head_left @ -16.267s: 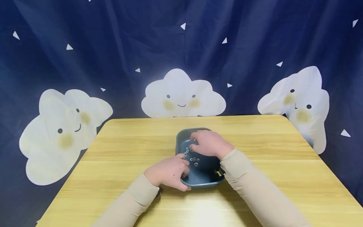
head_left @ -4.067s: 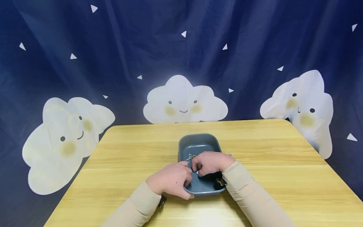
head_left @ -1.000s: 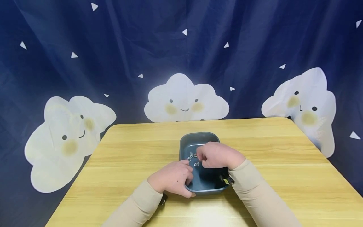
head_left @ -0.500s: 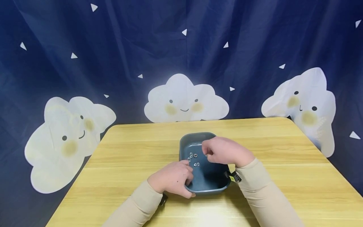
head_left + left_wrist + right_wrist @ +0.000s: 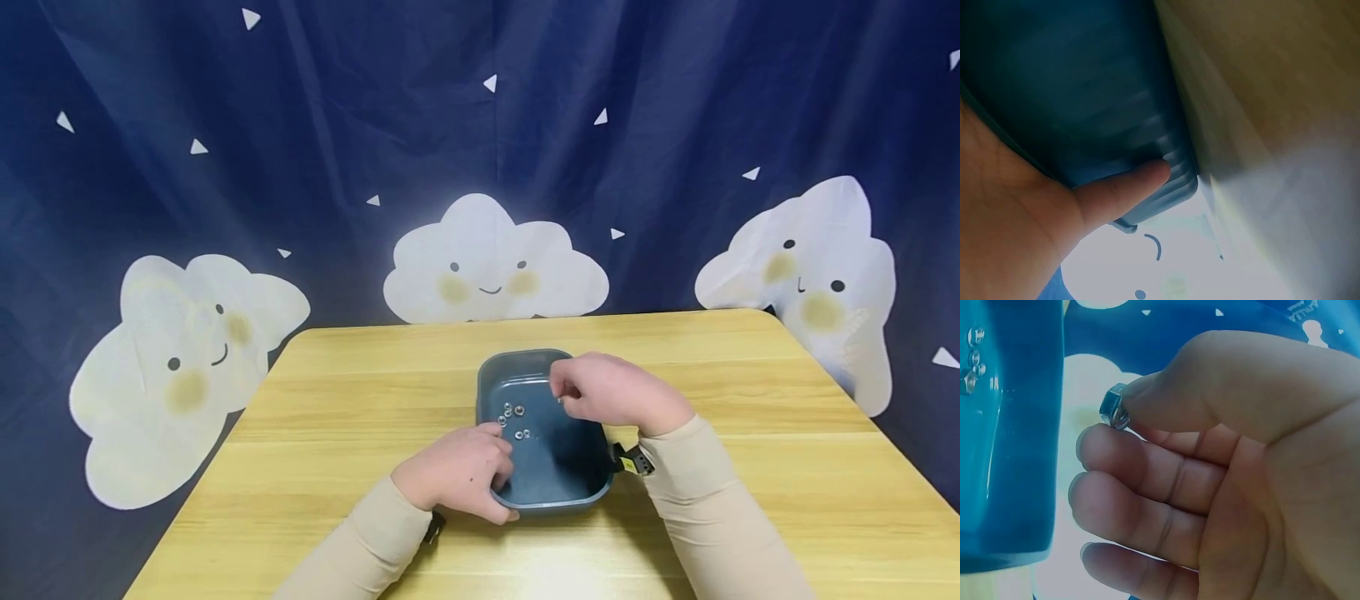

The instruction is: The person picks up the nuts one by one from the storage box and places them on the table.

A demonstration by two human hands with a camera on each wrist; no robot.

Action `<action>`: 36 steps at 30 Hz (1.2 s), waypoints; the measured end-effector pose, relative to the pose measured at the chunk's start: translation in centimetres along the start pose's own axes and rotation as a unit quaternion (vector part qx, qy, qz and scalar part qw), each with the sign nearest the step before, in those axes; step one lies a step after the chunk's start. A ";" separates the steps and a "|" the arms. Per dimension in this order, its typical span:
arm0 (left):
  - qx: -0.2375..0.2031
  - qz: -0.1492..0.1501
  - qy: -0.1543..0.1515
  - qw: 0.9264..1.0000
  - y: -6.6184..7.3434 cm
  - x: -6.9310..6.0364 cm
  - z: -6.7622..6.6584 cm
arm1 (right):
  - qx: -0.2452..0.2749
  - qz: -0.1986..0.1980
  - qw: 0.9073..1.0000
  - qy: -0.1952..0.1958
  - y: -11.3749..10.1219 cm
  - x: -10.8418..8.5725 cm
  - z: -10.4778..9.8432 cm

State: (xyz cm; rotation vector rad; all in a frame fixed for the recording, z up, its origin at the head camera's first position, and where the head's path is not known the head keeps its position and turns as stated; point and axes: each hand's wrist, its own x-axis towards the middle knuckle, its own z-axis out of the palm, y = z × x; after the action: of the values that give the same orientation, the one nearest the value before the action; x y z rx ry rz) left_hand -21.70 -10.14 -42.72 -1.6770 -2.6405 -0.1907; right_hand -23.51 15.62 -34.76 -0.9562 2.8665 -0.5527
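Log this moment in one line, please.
left hand: grips blue-grey bin | right hand: pinches metal nut | loose nuts: inside bin, toward its left side

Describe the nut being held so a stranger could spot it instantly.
On the wooden table sits a blue-grey tray. At its right side is the person's right grip. It pinches one shiny hexagonal nut, while the visible neighbouring nuts lie inside the tray.

The tray (image 5: pixel 547 450) is blue-grey with rounded corners, sitting flat on the desk (image 5: pixel 322 433), its near-left side gripped by the left hand (image 5: pixel 459 471). Six shiny little hex nuts (image 5: pixel 520 411) show inside, loosely bunched toward the left. One more hex nut (image 5: pixel 1112 406) is pinched in the right hand (image 5: pixel 618 392), near the tray's right rim, well apart from the rest.
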 end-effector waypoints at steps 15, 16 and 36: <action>0.005 0.005 0.006 1.000 0.1 0.0 -0.1 | 0.003 0.020 0.999 0.030 3.0 -1.4 -1.2; 0.005 0.006 0.007 1.000 0.1 0.0 -0.1 | 0.004 0.024 0.999 0.032 3.3 -1.5 -1.2; 0.012 0.005 0.010 1.000 0.0 0.0 0.1 | -0.005 0.079 0.997 0.023 7.1 -2.2 -0.9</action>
State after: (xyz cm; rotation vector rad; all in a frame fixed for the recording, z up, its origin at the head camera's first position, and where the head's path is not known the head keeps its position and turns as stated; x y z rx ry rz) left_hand -21.65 -10.15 -42.82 -1.6726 -2.6094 -0.1743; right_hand -25.94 22.46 -36.51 -0.7180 2.9537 -0.5517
